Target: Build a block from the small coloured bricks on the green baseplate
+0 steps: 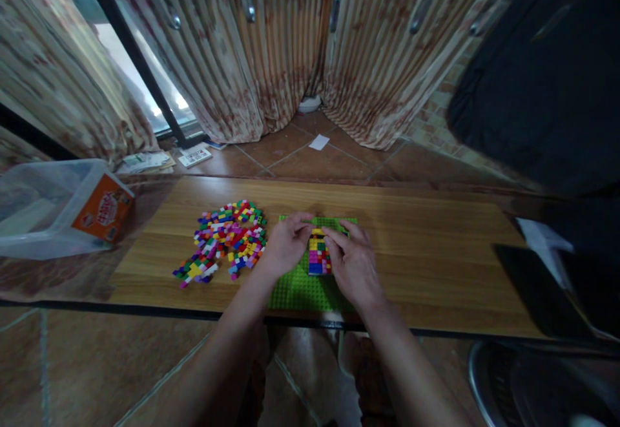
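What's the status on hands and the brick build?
Left hand and right hand both on the brick stack, fingers at its top. Stack sits on green baseplate. Loose brick pile lies left, apart from the plate.

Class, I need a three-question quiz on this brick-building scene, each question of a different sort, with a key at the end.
1. True or false: both hands, the left hand and the right hand, rest over the green baseplate.
2. Multiple choice: the pile of loose bricks lies (A) to the left of the baseplate, (B) to its right, (C) on the floor.
3. Fill in: the stack of coloured bricks between the hands stands on the ______.

Key: 1 true; 2 A; 3 baseplate.
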`<state>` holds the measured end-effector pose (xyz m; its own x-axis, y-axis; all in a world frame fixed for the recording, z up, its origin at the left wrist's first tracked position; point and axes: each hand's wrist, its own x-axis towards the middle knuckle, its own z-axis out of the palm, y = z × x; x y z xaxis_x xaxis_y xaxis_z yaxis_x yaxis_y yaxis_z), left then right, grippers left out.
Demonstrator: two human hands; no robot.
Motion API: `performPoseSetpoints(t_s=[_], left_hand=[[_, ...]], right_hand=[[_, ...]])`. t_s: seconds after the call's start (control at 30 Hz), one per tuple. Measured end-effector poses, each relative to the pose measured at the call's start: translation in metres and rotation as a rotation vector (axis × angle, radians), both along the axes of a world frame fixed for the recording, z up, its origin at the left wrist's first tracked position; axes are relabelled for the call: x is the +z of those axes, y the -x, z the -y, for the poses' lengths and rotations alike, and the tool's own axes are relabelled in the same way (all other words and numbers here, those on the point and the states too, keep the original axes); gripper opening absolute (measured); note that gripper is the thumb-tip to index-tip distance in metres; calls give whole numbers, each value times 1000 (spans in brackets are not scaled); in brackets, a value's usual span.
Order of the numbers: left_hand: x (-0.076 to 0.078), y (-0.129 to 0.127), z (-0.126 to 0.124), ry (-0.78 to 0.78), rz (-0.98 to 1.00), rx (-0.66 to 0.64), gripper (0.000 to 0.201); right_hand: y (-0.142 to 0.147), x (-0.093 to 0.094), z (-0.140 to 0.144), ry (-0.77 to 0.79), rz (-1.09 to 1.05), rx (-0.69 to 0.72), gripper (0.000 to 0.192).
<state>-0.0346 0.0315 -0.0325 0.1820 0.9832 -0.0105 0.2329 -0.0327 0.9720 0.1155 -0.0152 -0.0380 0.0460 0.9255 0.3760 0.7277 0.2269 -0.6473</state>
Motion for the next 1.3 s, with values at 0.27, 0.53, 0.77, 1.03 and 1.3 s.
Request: performPoseSetpoints(t_s=[0.27, 0.53, 0.77, 1.03, 1.3], left_hand=[[-1, 1, -1, 56, 160, 38, 18], [-2, -2, 0, 68, 200, 106, 14], [-8, -4, 0, 25, 171, 132, 14], [-2, -7, 8, -45, 13, 184, 24], [0, -5, 18, -124, -170, 181, 27]], right_hand=[[0, -1, 1, -26, -12, 22, 32], [0, -3, 1, -45, 22, 31, 33], [2, -5, -1, -40, 36, 28, 34], [3, 3, 9, 35, 139, 79, 54], [2, 0, 11, 112, 225, 129, 68]])
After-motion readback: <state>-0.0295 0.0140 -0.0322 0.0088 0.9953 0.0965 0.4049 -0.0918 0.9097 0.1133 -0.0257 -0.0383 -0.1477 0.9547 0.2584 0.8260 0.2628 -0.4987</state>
